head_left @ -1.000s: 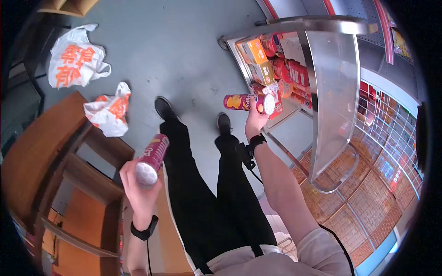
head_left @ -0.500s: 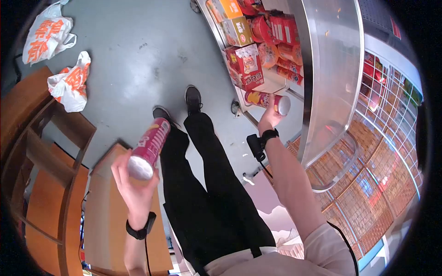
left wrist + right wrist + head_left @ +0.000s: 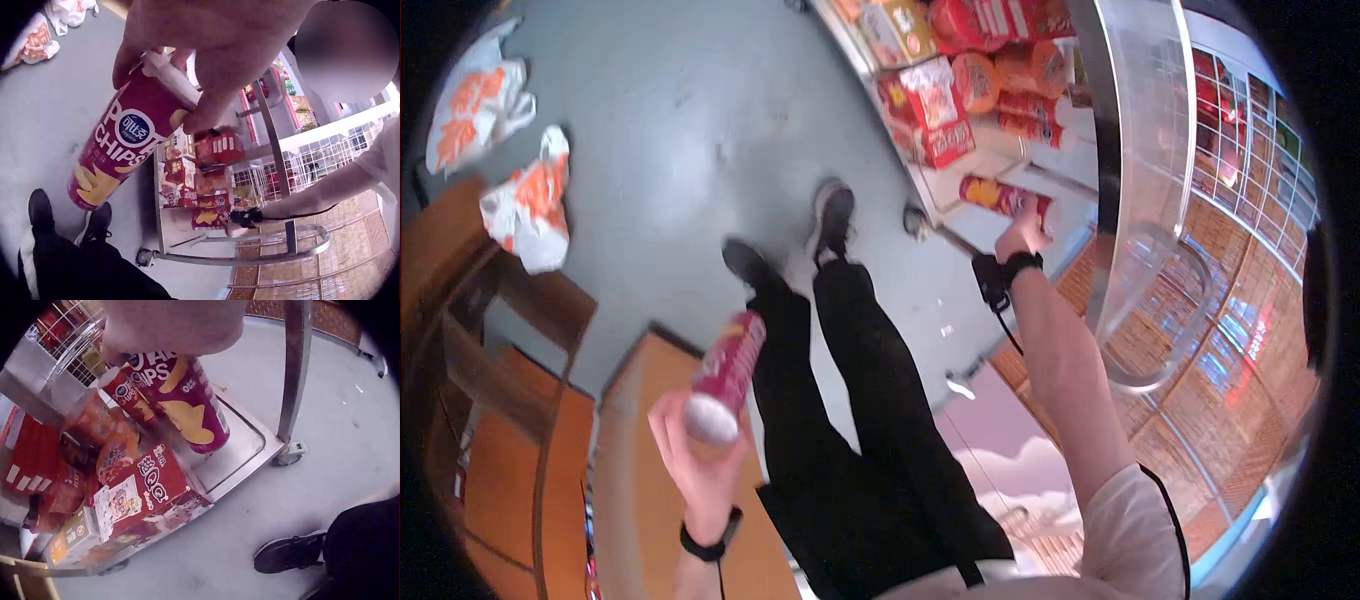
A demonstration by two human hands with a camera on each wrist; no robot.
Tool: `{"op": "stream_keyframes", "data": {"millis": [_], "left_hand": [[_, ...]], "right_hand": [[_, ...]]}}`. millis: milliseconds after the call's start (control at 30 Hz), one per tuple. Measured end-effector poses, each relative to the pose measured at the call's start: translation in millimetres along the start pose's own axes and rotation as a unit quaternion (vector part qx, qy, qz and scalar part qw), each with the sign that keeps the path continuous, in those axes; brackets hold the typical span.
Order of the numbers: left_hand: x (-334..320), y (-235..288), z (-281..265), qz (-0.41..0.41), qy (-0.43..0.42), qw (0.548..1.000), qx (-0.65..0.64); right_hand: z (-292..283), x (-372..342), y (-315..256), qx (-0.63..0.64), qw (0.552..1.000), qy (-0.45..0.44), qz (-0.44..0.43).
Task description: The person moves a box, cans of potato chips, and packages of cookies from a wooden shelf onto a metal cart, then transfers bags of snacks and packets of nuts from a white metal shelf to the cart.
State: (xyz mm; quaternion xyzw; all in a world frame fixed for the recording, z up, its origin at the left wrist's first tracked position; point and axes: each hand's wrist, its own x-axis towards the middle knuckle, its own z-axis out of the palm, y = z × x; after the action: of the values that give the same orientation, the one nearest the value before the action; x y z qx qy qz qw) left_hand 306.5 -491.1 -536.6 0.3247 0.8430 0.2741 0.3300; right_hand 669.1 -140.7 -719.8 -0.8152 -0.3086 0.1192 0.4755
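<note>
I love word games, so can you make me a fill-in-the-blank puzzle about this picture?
The left hand holds a tube of potato ____.
The cart near the right hand rolls on ____.
The white bags have ____ writing.
The person's trousers are colored ____.

Missing words: chips; wheels; orange; black.

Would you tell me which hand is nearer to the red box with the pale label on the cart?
The right hand is nearer, gripping a chip can close beside the red box; the left hand, holding a second can, is well away from it.
</note>
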Motion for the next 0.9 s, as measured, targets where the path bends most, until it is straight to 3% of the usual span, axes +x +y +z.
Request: {"op": "stream_keyframes", "data": {"millis": [33,100,167,233,300,367,433,500,533,667,900], "left_hand": [[-5,-3,-1,0.009,-0.006,1.000,0.008],[-5,-7,11,-0.027,-0.004,1.000,-0.010],[-6,-21,21,-0.022,0.000,1.000,-0.007],[-13,-29,39,-0.035,0.003,0.999,-0.017],[-13,-37,56,-0.014,0.005,1.000,-0.001],[-20,-42,78,-0.043,0.004,0.998,-0.038],[-24,-43,100,-0.059,-0.004,0.997,-0.040],[-25,-39,125,-0.066,-0.018,0.997,-0.041],[-26,-39,138,-0.076,-0.017,0.996,-0.051],[-25,-29,177,-0.108,-0.017,0.990,-0.087],[-19,-13,190,-0.091,-0.049,0.989,-0.104]], "right_hand": [[-2,0,1,-0.009,0.994,0.038,0.105],[8,15,18,0.004,0.999,-0.001,0.048],[21,21,33,0.023,0.997,0.015,0.069],[37,51,60,0.001,0.999,-0.021,0.042],[52,90,100,-0.030,0.999,-0.001,0.025],[65,117,122,0.047,0.998,-0.031,0.028],[76,131,123,0.022,0.998,-0.049,0.029],[87,132,114,0.038,0.997,0.010,0.067],[82,140,115,0.040,0.996,-0.053,0.067],[90,162,126,0.075,0.993,-0.062,0.063],[105,224,155,0.086,0.995,-0.044,0.032]]}}
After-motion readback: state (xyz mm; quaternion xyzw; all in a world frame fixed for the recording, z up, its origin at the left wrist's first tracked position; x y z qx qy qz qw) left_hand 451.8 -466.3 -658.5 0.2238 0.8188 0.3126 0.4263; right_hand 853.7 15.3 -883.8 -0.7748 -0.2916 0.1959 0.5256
